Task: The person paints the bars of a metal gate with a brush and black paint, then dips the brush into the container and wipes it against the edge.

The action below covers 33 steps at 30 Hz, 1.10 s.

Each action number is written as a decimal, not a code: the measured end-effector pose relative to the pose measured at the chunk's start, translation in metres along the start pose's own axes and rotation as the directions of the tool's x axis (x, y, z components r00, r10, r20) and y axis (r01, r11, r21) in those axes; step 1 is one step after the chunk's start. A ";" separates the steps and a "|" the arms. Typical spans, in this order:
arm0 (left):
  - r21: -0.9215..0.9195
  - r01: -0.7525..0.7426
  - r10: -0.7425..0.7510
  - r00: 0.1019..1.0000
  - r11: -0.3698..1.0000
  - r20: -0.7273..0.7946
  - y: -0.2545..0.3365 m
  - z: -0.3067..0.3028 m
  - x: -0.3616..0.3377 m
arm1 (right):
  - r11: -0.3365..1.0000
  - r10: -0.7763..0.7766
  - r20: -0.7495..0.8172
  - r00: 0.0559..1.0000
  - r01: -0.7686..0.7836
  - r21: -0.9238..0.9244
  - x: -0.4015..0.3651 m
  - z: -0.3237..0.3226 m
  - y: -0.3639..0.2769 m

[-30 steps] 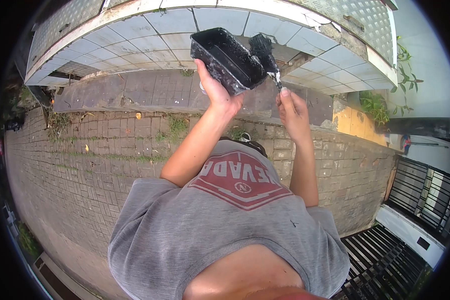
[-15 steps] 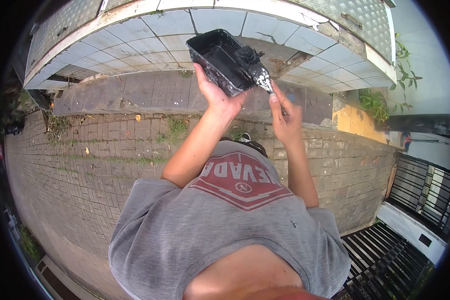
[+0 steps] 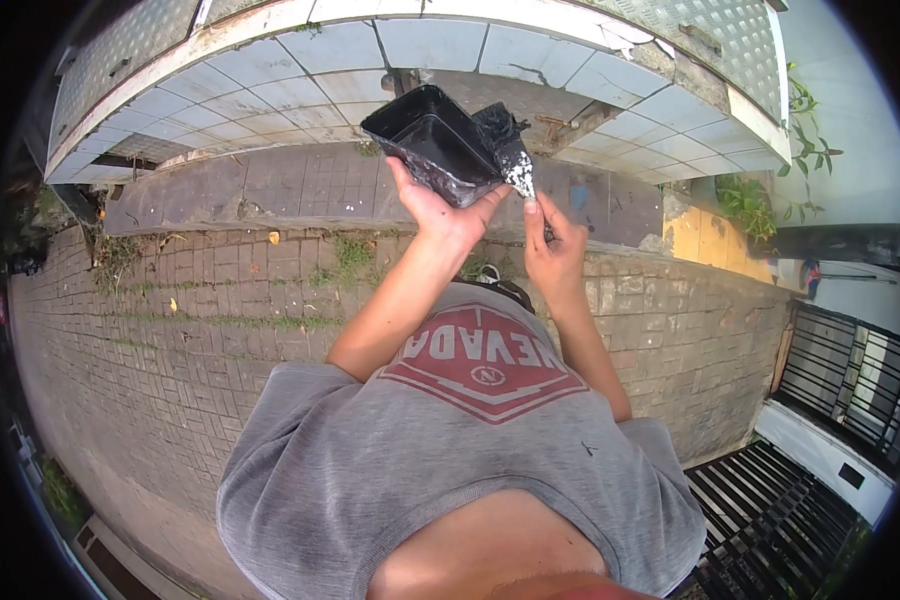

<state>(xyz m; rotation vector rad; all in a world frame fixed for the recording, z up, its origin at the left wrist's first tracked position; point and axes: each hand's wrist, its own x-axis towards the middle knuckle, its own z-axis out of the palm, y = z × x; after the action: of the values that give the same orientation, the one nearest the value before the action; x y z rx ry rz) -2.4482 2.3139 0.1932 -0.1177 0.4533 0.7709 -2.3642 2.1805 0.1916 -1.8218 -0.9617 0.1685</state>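
My left hand [image 3: 448,215] holds a black rectangular tray [image 3: 432,140] from below, its palm and fingers against the underside and near wall. Dark wet-looking paint coats the inside of the tray. In my right hand [image 3: 555,238] is the handle end of a paintbrush [image 3: 510,155], its fingers closed round it. Black paint covers the bristles, and white specks mark the lower part of the brush. The bristles are at the tray's right edge; whether they touch it is hard to tell.
Ahead stands a low white-tiled wall [image 3: 330,50] with metal-plate panels [image 3: 730,65] above. A tiled step [image 3: 310,190] runs along its base, over brick paving [image 3: 230,350]. Green plants [image 3: 750,205] and a black metal gate [image 3: 840,380] are on the right.
The tray has shifted slightly left and down and its tilt has changed. My right hand has moved left and down with the brush, which now points more upright.
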 end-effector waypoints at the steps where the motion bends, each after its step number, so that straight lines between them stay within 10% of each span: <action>1: -0.008 -0.001 0.001 1.000 1.000 -0.020 -0.001 0.002 -0.001 | 1.000 -0.010 -0.005 1.000 0.010 -0.013 -0.001 0.001 0.000; 33: -0.105 -0.003 -0.007 0.995 0.994 -0.100 -0.009 0.021 -0.004 | 0.997 -0.079 -0.079 0.994 0.078 -0.016 -0.016 -0.001 -0.003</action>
<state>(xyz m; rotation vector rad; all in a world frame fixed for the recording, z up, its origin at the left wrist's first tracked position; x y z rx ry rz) -2.4367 2.3106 0.2131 -0.2561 0.5072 0.7894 -2.3761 2.1697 0.1900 -1.7854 -0.9783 0.0408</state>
